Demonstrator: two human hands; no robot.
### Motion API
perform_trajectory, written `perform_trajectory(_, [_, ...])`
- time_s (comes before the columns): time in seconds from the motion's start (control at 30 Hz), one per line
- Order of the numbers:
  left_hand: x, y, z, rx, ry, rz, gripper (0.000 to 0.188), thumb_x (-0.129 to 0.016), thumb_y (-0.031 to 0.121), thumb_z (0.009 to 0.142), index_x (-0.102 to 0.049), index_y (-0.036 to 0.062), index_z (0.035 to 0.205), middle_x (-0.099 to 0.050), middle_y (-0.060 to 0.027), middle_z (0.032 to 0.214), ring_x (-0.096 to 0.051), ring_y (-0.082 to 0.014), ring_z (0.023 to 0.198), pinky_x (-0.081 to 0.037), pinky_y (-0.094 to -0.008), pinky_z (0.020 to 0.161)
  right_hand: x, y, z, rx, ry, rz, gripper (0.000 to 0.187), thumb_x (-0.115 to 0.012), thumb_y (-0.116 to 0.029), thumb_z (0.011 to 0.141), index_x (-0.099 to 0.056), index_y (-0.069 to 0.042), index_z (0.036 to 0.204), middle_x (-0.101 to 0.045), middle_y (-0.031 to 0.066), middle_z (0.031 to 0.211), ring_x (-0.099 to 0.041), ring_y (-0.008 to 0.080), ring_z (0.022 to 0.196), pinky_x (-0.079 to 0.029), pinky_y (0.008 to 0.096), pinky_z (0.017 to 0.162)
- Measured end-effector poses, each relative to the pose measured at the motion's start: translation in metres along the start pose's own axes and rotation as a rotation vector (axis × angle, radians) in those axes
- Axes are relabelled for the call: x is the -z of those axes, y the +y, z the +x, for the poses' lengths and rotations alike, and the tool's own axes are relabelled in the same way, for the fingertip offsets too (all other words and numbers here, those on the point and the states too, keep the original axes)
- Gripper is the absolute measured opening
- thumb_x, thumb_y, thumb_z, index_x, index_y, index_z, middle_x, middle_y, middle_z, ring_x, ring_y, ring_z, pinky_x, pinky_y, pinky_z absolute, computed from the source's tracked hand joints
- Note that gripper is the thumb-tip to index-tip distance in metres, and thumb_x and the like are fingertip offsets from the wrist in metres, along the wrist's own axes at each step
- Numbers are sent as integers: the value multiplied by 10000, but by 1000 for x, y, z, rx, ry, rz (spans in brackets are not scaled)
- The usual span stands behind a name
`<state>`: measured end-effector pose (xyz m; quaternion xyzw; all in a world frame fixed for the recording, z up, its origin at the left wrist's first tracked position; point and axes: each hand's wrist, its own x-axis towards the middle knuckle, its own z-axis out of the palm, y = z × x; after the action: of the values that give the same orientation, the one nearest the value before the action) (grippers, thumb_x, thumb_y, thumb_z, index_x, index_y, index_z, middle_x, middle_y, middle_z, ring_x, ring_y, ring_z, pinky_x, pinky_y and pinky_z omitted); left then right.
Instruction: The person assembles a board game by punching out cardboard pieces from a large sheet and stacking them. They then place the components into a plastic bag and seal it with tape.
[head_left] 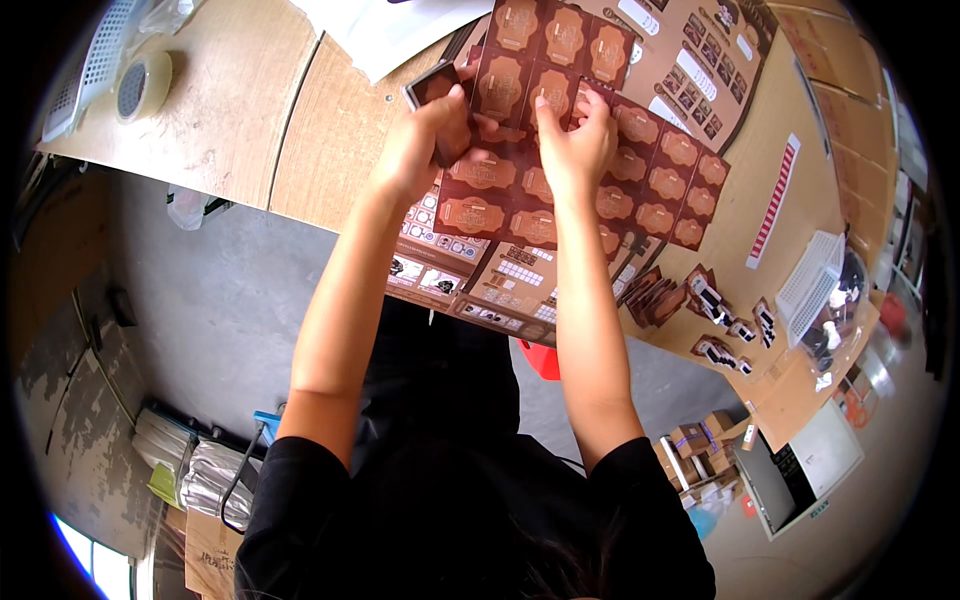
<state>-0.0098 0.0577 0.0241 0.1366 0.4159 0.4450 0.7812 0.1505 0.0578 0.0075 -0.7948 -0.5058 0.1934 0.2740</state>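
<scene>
My left hand (412, 150) is closed round a small stack of dark brown cards (437, 88), held over the left side of the printed sheets. My right hand (580, 155) rests at the upper edge of a brown card sheet (672, 182) with rows of ornate orange-tan frames. Its thumb stands apart from the curled fingers, whose tips are partly hidden. Another such card sheet (516, 28) lies just beyond. Beneath them spreads a large printed board (510, 285) with small pictures and grids, reaching past the table's near edge.
Loose brown card pieces (655, 298) and small black-and-white pieces (708, 300) lie at the right. Beside them are a white plastic basket (812, 280) and a red-and-white strip (775, 200). A tape roll (145, 85) sits far left, and white papers (390, 35) lie at the back.
</scene>
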Motion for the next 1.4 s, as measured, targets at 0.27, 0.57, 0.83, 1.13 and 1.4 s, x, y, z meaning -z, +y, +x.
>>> perform_trajectory(0.27, [1,5,16,99,-137,-96,305,-420,247,893,-500,63,1123,-606,-101,877,-594,-181,794,-496,-282,574,-21,22,8,-202,93,295,413,-695,-232,719,-539,33,994,-551,52,836,-500,115,730,-413,245,682])
perform_trajectory(0.57, [-21,24,-30,174,-301,48,359,-488,231,863,-461,12,1146,-602,-150,884,-618,-207,769,-514,-285,531,55,-2,-12,-134,-346,837,105,-473,-98,883,-508,-16,939,-509,-23,789,-442,41,694,-383,206,626])
perform_trajectory(0.83, [-30,33,-96,285,-489,142,549,-616,367,782,-440,-21,1128,-565,-110,896,-566,-171,710,-496,-296,579,158,-40,-61,-98,-529,932,86,-497,-76,865,-536,-8,901,-527,-36,780,-434,18,661,-374,175,600])
perform_trajectory(1.13, [-87,23,-176,304,-371,-63,442,-559,-23,719,-445,-19,1146,-555,-122,1049,-561,-212,941,-468,-339,836,205,-50,-123,96,-377,878,60,-531,-56,837,-544,2,837,-532,-27,698,-430,33,593,-360,186,539])
perform_trajectory(1.4, [-125,14,-217,415,-603,95,399,-472,2,764,-419,-79,1151,-536,-223,1074,-543,-309,988,-517,-380,746,263,-28,-136,-72,-559,1113,266,-556,-269,845,-555,-4,865,-541,-11,801,-470,56,697,-392,220,617])
